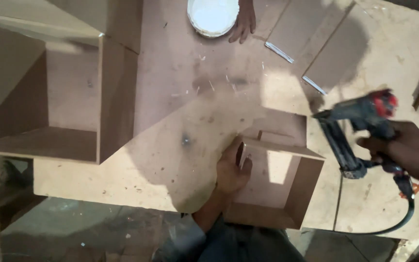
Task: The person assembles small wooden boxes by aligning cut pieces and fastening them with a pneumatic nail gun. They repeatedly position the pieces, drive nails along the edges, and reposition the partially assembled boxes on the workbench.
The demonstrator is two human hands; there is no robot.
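Two hands work over a dusty brown worktop (180, 73). Left hand (231, 170) has its grip clamped on the left wall of a small open wooden box (280, 179), thumb inside, fingers outside, so the box extends to the right of that grip. Right hand (403, 150) is closed around the handle of a dark nail gun (360, 126) with a red cap, just right of the box and blurred. Beyond, another person's hand (244, 22) touches a white tub (213, 17); a larger wooden carcass (69, 102) stands well left.
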